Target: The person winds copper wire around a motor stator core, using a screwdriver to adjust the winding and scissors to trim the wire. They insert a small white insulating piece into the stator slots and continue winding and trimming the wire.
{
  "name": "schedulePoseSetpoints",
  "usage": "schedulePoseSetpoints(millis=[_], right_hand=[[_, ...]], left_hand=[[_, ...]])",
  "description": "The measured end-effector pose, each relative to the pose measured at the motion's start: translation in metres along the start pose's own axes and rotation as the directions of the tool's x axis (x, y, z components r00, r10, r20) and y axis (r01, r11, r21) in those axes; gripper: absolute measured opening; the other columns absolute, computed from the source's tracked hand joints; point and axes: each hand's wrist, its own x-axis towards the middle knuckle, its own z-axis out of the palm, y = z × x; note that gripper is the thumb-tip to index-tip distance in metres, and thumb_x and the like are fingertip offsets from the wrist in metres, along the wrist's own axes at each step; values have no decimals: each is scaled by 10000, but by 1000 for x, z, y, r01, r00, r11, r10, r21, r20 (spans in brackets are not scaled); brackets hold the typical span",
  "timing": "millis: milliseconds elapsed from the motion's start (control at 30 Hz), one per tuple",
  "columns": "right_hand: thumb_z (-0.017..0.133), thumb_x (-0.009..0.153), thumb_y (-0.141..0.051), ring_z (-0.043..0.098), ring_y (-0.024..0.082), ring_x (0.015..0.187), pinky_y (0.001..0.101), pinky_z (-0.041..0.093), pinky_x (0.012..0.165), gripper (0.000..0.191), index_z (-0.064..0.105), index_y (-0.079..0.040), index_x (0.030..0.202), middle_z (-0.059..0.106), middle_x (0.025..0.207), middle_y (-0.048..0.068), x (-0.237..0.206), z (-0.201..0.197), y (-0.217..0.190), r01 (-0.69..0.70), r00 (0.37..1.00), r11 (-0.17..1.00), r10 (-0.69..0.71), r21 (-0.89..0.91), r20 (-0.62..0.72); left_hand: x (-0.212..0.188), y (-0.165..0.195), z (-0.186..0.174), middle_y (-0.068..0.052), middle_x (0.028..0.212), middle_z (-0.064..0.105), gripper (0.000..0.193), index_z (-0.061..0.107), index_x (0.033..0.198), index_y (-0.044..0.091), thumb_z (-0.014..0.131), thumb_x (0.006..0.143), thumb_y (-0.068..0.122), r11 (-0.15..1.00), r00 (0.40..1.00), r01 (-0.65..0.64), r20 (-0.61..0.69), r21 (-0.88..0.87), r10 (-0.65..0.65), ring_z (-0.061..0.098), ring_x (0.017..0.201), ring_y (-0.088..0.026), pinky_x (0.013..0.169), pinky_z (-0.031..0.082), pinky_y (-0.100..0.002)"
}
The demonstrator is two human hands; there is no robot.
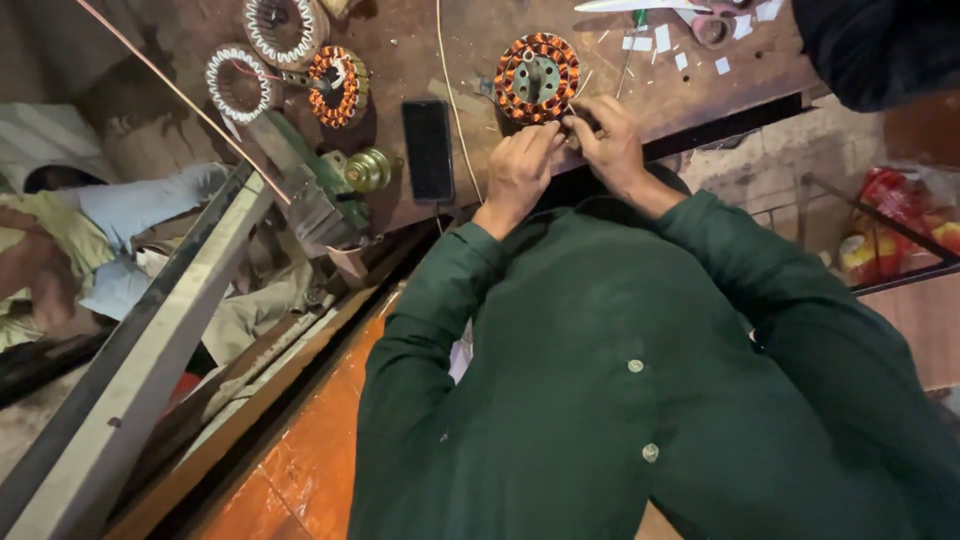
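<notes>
A round motor stator (536, 78) wound with copper coils stands on the brown workbench (420, 40), its grey metal hub showing in the middle. My left hand (520, 170) and my right hand (612, 150) meet at its near edge, fingertips pinched together on the windings and a thin wire there. Both arms are in dark green sleeves. What exactly lies between the fingers is too small to see.
A black phone (428, 150) lies left of my hands beside a thin wire (450, 100). Three more stators (338, 86) and a brass part (368, 170) sit at the bench's left. Scissors (712, 22) and paper slips lie at the back. Another person (60, 240) sits at far left.
</notes>
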Motion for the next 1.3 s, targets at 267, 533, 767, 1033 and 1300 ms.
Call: schedulePoseSetpoints(millis=[267, 533, 767, 1033, 1300], right_hand=[[762, 832, -35, 674, 334, 970, 391, 551, 813, 466, 682, 2, 1289, 681, 1107, 182, 1, -8, -14, 386, 908, 918, -360, -92, 215], [763, 959, -8, 701, 243, 961, 342, 554, 818, 146, 757, -29, 1104, 721, 1069, 137, -16, -27, -25, 114, 990, 993, -116, 30, 84], [765, 1008, -96, 704, 140, 826, 311, 620, 770, 112, 724, -42, 1097, 710, 948, 40, -3, -63, -6, -408, 823, 531, 566, 743, 46], [671, 1083, -190, 751, 173, 767, 282, 618, 670, 159, 621, -47, 1033, 743, 950, 102, -1, -55, -13, -441, 852, 516, 499, 735, 160], [631, 1120, -188, 745, 171, 758, 287, 617, 660, 151, 610, -39, 1103, 736, 977, 111, 1, -57, -19, -380, 901, 635, 419, 672, 114]], left_hand=[[-10, 11, -12, -102, 1057, 713, 234, 692, 1169, 43, 735, 940, 65, 988, 999, -34, -21, -148, 31, 709, 914, -302, 784, 553, -401], [8, 4, -3, -223, 1199, 650, 354, 640, 1220, -60, 676, 868, -70, 866, 997, 70, 6, -495, -77, 658, 1086, -387, 962, 524, -402], [11, 10, 29, -64, 868, 712, 67, 760, 959, 14, 776, 904, 49, 685, 914, 331, 41, -649, -403, 670, 785, -145, 736, 535, -270], [21, 33, 24, -32, 854, 726, 77, 766, 946, 35, 791, 900, 91, 722, 906, 341, 5, -602, -423, 652, 755, -99, 709, 522, -249], [20, 36, 24, -18, 816, 712, 73, 774, 932, 39, 794, 902, 102, 659, 874, 419, 81, -625, -479, 604, 706, -75, 648, 489, -245]])
